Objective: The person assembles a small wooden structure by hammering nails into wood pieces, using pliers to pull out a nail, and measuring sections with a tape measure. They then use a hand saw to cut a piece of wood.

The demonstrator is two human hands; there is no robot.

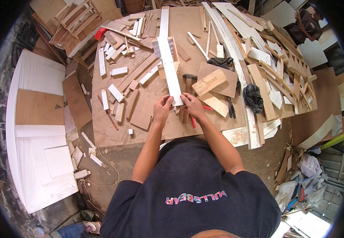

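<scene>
Pinching white strip [169,69] near end | left hand [162,109], right hand [192,105] | scraps crowd both edges

**Layout of the table and its surroundings**

The long white flat board [169,67] lies on the round plywood table [108,131], running from the near middle away toward the far side. The left hand [162,109] sits at its near end on the left, the right hand [192,105] on the right. The wooden-handled hammer [188,81] lies just right of the board, with the pale rectangular wood block [208,82] right of it. The black-handled pliers [231,108] lie further right, the dark crumpled cloth [253,97] beyond them. Short offcut strips [116,93] are scattered left of the board. The large white panel [41,158] lies on the floor, well left of the table.
</scene>
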